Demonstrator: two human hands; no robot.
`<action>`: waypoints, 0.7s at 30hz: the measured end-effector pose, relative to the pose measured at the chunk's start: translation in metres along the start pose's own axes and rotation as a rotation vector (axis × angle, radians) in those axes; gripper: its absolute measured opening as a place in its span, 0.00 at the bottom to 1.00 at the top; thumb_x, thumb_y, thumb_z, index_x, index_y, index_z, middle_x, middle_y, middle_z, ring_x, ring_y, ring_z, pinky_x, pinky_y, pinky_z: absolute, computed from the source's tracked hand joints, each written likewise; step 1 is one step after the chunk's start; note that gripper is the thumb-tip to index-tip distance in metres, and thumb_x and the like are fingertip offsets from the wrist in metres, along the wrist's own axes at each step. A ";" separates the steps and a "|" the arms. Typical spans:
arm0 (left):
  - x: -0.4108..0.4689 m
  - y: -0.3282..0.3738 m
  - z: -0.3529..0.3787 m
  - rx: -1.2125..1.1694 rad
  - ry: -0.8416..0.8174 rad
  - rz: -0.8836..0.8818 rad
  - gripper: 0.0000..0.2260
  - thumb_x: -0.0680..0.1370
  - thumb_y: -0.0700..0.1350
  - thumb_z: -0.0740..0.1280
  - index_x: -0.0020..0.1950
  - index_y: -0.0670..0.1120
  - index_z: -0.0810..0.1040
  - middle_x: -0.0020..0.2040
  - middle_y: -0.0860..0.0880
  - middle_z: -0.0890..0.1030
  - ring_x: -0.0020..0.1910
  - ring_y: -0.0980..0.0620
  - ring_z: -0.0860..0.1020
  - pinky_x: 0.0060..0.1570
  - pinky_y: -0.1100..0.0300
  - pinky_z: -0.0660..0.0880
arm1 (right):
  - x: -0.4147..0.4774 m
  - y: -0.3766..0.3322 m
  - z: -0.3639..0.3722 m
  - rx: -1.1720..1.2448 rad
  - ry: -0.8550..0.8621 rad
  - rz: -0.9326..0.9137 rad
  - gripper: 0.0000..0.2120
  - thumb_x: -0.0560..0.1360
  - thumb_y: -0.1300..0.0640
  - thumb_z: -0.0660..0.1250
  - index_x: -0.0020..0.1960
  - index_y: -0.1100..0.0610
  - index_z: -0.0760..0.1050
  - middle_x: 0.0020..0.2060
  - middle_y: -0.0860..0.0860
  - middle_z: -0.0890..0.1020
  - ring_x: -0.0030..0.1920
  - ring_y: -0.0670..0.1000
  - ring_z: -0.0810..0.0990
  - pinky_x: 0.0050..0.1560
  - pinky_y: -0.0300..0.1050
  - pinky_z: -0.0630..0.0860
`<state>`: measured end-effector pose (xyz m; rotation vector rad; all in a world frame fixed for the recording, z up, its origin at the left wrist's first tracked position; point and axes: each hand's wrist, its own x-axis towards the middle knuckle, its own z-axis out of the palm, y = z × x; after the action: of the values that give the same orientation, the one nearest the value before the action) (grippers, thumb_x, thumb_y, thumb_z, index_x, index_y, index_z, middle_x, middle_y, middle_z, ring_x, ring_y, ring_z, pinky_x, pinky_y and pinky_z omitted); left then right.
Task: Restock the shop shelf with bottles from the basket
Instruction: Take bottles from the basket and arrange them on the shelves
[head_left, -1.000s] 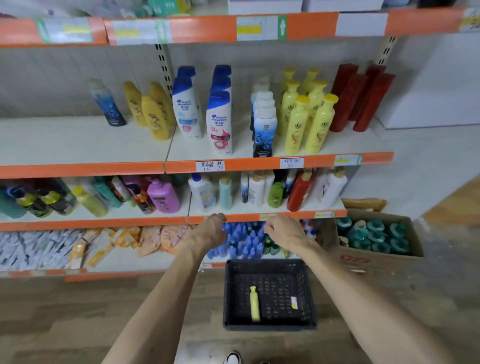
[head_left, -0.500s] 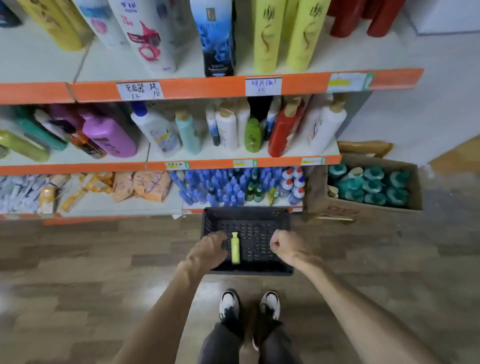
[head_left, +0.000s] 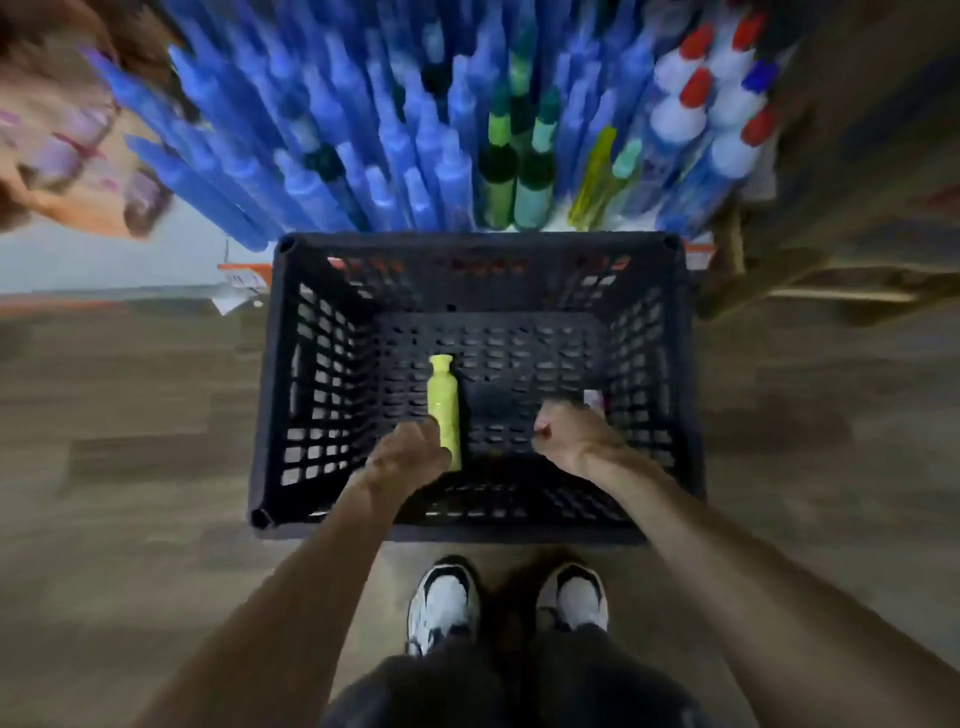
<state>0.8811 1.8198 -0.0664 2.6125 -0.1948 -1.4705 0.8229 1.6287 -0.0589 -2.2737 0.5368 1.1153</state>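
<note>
A black plastic basket (head_left: 291, 374) stands on the floor in front of the bottom shelf. One yellow-green bottle (head_left: 442, 400) lies on its floor, cap pointing toward the shelf. My left hand (head_left: 410, 460) is down inside the basket, its fingers reaching against the bottle's lower end on the left side, with no grip around it visible. My right hand (head_left: 571, 439) hovers inside the basket to the right of the bottle, fingers curled and holding nothing. The bottom shelf holds several blue bottles (head_left: 322, 135), a few green bottles (head_left: 498, 176) and white bottles with red caps (head_left: 680, 114).
A small white and pink item (head_left: 593, 399) lies in the basket near my right hand. A cardboard box (head_left: 831, 249) stands to the right of the basket. Orange packets (head_left: 67, 156) lie on the shelf at left. My shoes (head_left: 441, 603) are just behind the basket on the wooden floor.
I have bent down, so the view dropped from the upper shelves to the basket. Both hands went from above the basket down into it, the left one reaching the yellow-green bottle.
</note>
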 end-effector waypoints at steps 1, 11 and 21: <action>0.026 -0.003 0.010 -0.009 0.012 -0.024 0.11 0.75 0.44 0.63 0.54 0.39 0.73 0.57 0.40 0.77 0.55 0.41 0.77 0.47 0.53 0.74 | 0.026 0.005 0.010 -0.018 -0.018 -0.007 0.05 0.79 0.56 0.62 0.47 0.57 0.74 0.43 0.55 0.78 0.49 0.58 0.79 0.54 0.51 0.75; 0.163 -0.008 0.028 -0.060 0.095 -0.120 0.26 0.77 0.57 0.65 0.66 0.40 0.70 0.65 0.41 0.74 0.63 0.43 0.73 0.56 0.56 0.71 | 0.167 0.011 0.023 -0.163 0.037 -0.081 0.14 0.79 0.57 0.63 0.64 0.56 0.71 0.59 0.54 0.77 0.58 0.58 0.78 0.55 0.51 0.76; 0.182 -0.004 0.039 -0.248 0.215 -0.138 0.25 0.71 0.54 0.72 0.65 0.47 0.72 0.60 0.47 0.76 0.62 0.48 0.75 0.48 0.63 0.68 | 0.191 0.030 0.032 -0.185 0.089 -0.003 0.16 0.79 0.57 0.63 0.66 0.56 0.70 0.58 0.54 0.79 0.58 0.57 0.79 0.48 0.48 0.74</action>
<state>0.9417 1.7894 -0.2398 2.5941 0.1822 -1.1516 0.8968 1.6044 -0.2385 -2.4921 0.4819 1.1076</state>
